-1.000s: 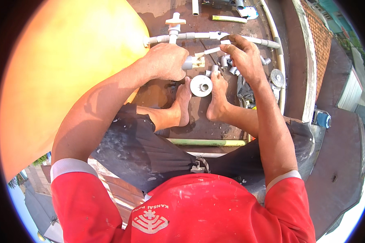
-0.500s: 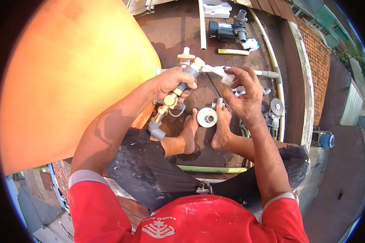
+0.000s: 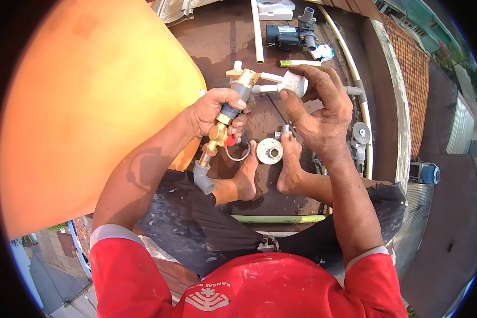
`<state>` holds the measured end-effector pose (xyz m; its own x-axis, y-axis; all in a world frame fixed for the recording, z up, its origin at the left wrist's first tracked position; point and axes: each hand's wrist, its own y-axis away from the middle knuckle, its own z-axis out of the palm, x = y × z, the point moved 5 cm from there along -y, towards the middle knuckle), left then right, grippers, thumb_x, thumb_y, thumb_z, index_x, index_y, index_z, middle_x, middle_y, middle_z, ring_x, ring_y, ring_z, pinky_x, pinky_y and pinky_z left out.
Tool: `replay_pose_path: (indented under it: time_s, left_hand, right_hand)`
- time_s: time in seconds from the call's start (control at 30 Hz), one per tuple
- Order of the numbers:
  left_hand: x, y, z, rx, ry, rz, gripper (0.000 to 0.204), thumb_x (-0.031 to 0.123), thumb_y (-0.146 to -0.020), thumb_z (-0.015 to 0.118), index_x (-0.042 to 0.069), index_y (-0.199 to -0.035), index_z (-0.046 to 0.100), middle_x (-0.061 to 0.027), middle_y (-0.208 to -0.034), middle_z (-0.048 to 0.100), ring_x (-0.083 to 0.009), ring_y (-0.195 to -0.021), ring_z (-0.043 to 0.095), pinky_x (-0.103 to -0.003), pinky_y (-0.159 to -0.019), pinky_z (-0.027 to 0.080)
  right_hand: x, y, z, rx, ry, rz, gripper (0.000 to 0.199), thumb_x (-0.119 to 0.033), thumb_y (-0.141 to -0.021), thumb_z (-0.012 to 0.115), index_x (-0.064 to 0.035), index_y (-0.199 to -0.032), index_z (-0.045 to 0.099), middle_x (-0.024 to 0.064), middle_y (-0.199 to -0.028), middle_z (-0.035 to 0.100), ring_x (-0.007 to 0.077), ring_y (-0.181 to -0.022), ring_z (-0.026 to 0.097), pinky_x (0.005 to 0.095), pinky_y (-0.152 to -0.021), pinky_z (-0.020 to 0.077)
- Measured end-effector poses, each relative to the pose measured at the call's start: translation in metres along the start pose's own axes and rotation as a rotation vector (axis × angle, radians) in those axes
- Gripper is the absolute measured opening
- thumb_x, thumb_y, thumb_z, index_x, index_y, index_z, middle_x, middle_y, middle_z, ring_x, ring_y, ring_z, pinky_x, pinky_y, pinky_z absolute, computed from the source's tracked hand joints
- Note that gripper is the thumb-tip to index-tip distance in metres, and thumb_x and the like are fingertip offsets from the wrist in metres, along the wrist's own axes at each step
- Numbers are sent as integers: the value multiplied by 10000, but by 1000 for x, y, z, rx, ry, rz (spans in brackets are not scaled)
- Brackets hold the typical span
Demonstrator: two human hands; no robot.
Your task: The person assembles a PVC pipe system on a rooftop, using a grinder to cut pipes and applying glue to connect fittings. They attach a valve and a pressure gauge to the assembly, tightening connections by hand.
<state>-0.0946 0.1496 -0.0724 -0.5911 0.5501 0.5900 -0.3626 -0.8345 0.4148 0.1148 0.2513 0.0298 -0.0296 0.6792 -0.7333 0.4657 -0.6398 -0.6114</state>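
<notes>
1. Rust-brown, stained flat roof (image 3: 217, 42) spreads out under my work in bright sun, and a huge, smooth orange tank (image 3: 100, 116) covers its left edge.
2. My left hand (image 3: 216, 111) is wrapped around a short grey plastic pipe piece (image 3: 242, 91) with a pale gold upper end; it tilts above the roof, near the tank.
3. Below my grip, a shiny brass valve (image 3: 217, 133) with a small red handle (image 3: 229, 141) continues the same line, ending in a light grey plastic elbow (image 3: 202, 177) over my left shin.
4. My right hand (image 3: 323, 114) pinches a small, whitish round roll (image 3: 295, 83) between thumb and fingers, the other fingers curled loosely.
5. From that roll a narrow white strip (image 3: 270, 77) runs across to the upper end of the pipe piece.
6. Between my bare feet (image 3: 290, 159), towards the roof's near edge, sits a round off-white disc with a grey hub (image 3: 265, 151); just beyond it lies a grey plastic fitting (image 3: 284, 130).
7. Near the right edge lies a grey power tool with a round disc (image 3: 361, 133), beside a long cream pipe (image 3: 367, 127).
8. Towards the far edge rests a black-and-grey pump (image 3: 286, 36), with a straight white pipe (image 3: 257, 32) to its left.
</notes>
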Motion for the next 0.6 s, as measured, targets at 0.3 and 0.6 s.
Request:
replay_pose_path:
  time_s: [0.3, 0.6]
  left_hand:
    - [5, -4, -5, -9, 11, 50, 295, 287, -903, 688, 26, -1009, 602, -103, -696, 613, -227, -536, 633, -414, -627, 597]
    - [6, 8, -44, 552, -325, 12, 380, 382, -984, 779, 32, -1024, 637, -82, -755, 680, -192, -619, 687, -358, -535, 613]
  right_hand:
    - [84, 48, -3, -48, -24, 461, 406, -112, -919, 835, -4, -1297, 736, 79, -1037, 749, 117, -894, 708, 299, -798, 587]
    - [146, 148, 22, -721, 466, 574, 465, -250, -847, 837, -24, -1242, 738, 259, -1225, 744, 470, -1139, 725, 514, -1016, 586]
